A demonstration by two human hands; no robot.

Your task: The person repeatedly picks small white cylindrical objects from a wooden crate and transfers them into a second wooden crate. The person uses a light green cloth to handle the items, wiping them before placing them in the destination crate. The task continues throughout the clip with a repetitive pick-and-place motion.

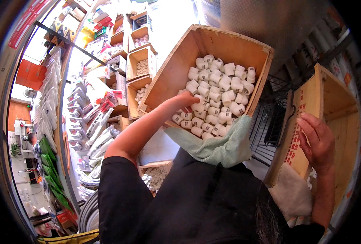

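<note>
A wooden box (167, 70) holds several white plastic elbow fittings (214, 95), with a pale green cloth (225, 144) over its near rim. My left hand (187, 100) reaches into the box from the lower left, fingers bent down around a white fitting among the others. My right hand (315, 137) is at the upright board of a second wooden box (339, 99) on the right, fingers loosely bent and apart, holding nothing I can see; whether the fingertips touch the board is unclear. A beige cloth (288, 191) lies below it.
Shelving with packaged goods (91, 118) lines the left. Small wooden bins of fittings (141, 66) stand behind the main box, and another bin (155, 164) sits lower. A black wire rack (262, 134) is between the boxes. Grey coiled hose (88, 211) lies at lower left.
</note>
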